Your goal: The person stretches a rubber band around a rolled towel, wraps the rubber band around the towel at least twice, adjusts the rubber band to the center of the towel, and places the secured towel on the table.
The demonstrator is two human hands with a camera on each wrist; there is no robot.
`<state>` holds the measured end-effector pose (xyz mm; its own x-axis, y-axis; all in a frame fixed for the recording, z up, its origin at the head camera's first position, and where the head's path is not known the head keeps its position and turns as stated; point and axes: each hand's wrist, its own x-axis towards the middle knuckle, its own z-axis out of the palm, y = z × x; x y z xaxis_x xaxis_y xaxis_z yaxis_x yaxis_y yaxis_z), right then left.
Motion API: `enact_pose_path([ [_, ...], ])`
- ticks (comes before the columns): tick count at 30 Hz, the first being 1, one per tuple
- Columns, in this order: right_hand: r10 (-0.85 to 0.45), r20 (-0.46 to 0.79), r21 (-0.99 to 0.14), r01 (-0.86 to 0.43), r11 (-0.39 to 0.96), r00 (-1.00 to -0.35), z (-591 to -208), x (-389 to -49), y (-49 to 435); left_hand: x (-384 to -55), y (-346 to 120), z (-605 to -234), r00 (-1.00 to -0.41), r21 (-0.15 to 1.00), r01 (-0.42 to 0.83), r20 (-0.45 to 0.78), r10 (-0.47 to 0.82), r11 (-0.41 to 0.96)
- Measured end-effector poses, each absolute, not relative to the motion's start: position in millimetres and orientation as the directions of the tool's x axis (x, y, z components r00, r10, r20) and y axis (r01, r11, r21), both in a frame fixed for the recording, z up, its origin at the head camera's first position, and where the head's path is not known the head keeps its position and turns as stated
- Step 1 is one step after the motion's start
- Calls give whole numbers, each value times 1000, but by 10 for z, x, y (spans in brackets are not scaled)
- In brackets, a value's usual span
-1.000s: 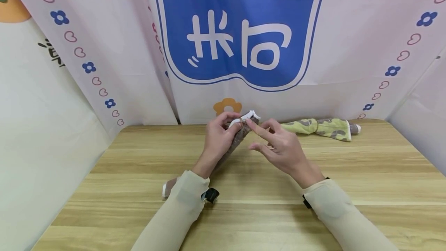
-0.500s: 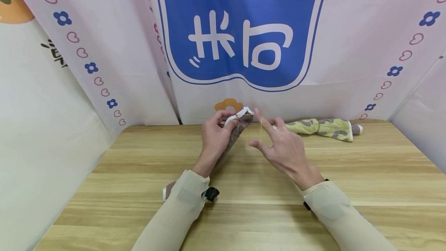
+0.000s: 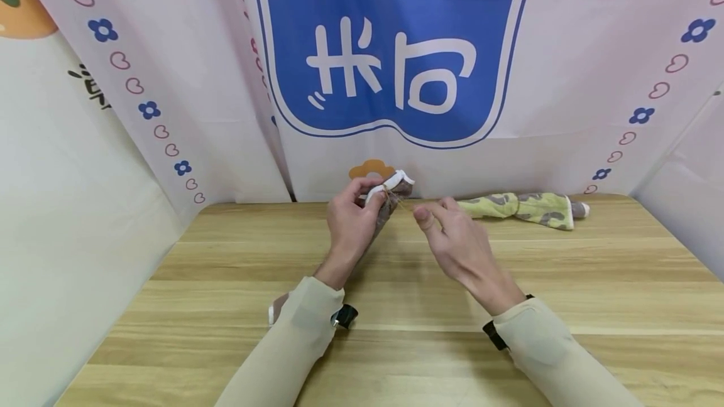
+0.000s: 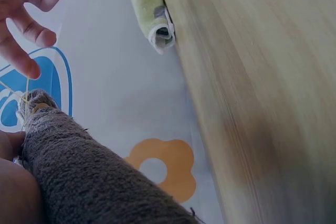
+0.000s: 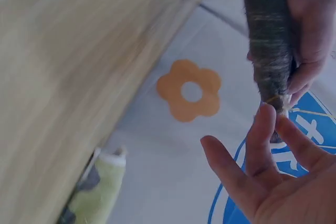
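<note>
A rolled grey-brown towel with white edging slants up from the table, its far end raised. My left hand grips it near that end, thumb on the near side. A thin yellow rubber band sits around the roll by the white edge and stretches toward my right hand. The right fingers hook the band, a short distance from the towel. In the left wrist view, strands of the rubber band run up to a right fingertip. My left forearm hides part of the towel's lower length.
A second rolled towel, yellow-green with grey patches and tied around its middle, lies along the table's back edge to the right. The wooden table meets a printed cloth backdrop behind it.
The right index finger has pulled away from the towel end, stretching the band, then curled and dropped lower toward the thumb. The towel end has shifted slightly left under the left hand.
</note>
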<state>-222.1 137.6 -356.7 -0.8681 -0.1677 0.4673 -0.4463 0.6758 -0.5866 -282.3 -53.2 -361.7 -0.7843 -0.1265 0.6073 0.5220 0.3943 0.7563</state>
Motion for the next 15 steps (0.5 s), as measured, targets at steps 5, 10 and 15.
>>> enact_pose_path([
  [5, -168, 345, -736, -377, 562, -924, -3549, -2221, 1358, -2820, -511, -3617, -791, 767, 519, 598, -127, 377],
  [10, -82, 196, -923, -213, 322, -977, -3570, -2285, 1359, -2782, -482, -3574, -805, 789, 541, 586, -93, 291],
  [15, -81, 118, -978, -130, 165, -990, -3590, -2331, 1367, -2729, -465, -3512, -815, 808, 560, 577, -54, 182],
])
